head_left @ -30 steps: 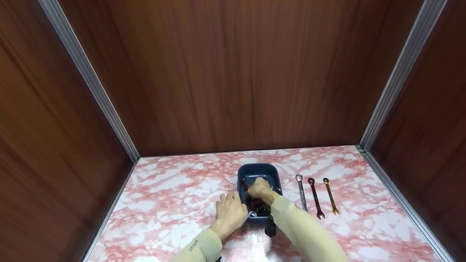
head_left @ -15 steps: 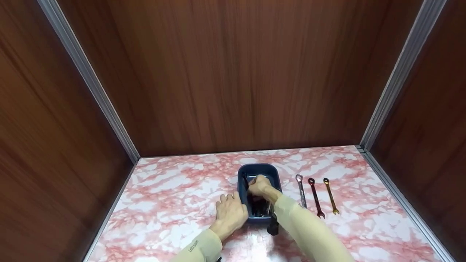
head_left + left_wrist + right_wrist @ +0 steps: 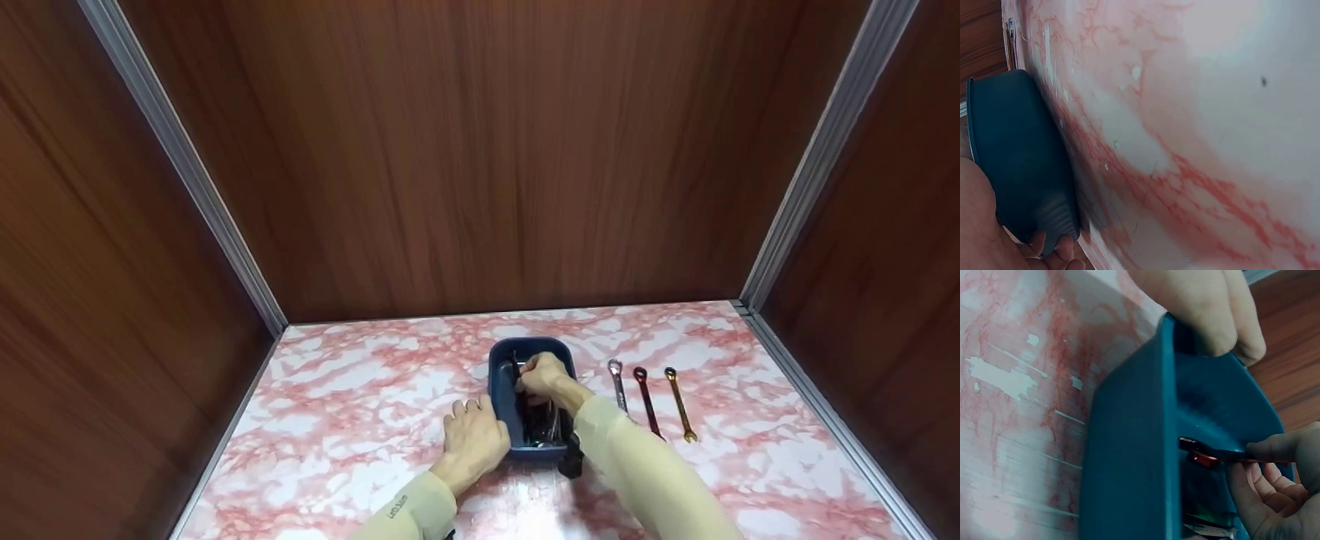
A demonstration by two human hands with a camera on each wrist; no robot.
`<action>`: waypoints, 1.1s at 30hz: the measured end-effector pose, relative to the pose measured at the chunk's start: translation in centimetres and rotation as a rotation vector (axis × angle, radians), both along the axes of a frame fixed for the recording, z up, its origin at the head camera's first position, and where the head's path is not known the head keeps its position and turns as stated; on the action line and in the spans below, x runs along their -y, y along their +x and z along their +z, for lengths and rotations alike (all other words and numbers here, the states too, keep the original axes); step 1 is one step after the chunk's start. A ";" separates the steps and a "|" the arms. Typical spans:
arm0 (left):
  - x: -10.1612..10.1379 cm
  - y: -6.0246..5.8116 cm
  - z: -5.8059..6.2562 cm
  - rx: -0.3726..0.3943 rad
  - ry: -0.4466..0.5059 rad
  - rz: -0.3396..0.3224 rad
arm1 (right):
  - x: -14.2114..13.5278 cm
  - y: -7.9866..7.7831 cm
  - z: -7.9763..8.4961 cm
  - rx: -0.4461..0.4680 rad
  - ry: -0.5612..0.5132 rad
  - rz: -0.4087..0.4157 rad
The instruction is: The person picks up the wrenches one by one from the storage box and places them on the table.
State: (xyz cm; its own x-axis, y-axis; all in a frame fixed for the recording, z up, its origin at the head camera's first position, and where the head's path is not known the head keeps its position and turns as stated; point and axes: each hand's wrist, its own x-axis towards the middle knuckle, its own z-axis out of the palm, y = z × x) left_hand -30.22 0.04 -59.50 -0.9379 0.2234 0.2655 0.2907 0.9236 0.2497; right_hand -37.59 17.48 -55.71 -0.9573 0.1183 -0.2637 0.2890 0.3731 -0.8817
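Note:
A dark blue bin with rounded corners sits on the table. My left hand grips its near left side, and in the right wrist view that hand's digits lie over the rim. Inside the bin, my right hand pinches a dark wrench between thumb and fingers. The wrench's ring end shows near the far left of the bin in the head view. Just below it is a shiny red metal piece. More metal tools lie at the bin's near end, partly hidden by the right hand.
Right of the bin, a silver wrench, a red wrench and a gold wrench lie side by side, the first two partly covered by the right sleeve. Wood-grain panels enclose the marbled table at back and sides.
My right hand has shifted slightly right and farther back, and the pinched wrench has moved away from the bin's left wall. The left hand keeps its place on the bin.

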 end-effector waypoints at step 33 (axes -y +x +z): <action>0.1 0.2 0.0 0.005 0.018 -0.012 | -4.4 -0.1 3.3 0.005 -0.007 0.006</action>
State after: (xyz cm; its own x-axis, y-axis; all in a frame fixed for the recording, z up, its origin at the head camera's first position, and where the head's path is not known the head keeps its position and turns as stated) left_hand -30.04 -0.04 -59.51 -0.9363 0.2303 0.2652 0.3009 0.9154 0.2674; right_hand -37.66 21.86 -52.39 -0.9565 0.1112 -0.2696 0.2916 0.3686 -0.8827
